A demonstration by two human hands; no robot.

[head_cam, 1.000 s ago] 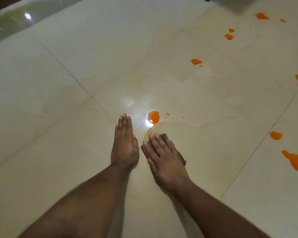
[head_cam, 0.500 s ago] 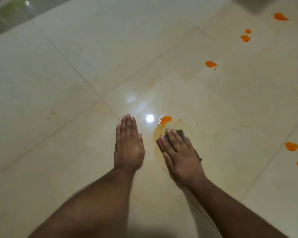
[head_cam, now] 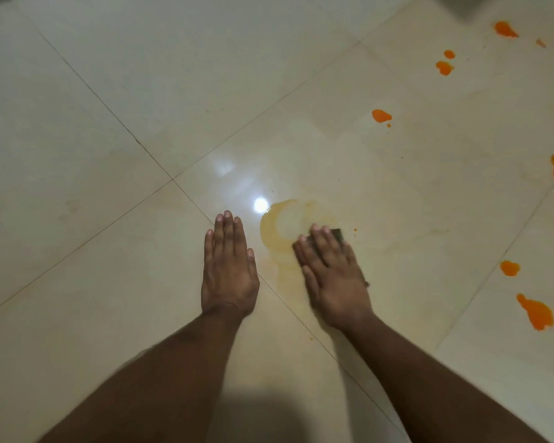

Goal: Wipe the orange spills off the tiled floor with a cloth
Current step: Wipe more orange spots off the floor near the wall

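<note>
My right hand [head_cam: 331, 273] presses straight fingers flat on the dark cloth [head_cam: 338, 235], left hand [head_cam: 229, 270] flat and open on the tiled floor [head_cam: 109, 155], where the nearest orange blob is now a pale smear [head_cam: 271, 231].

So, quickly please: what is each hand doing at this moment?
Left hand: open, flat on the floor, holding nothing.
Right hand: open, fingers straight, pressing the cloth on the floor.
</note>
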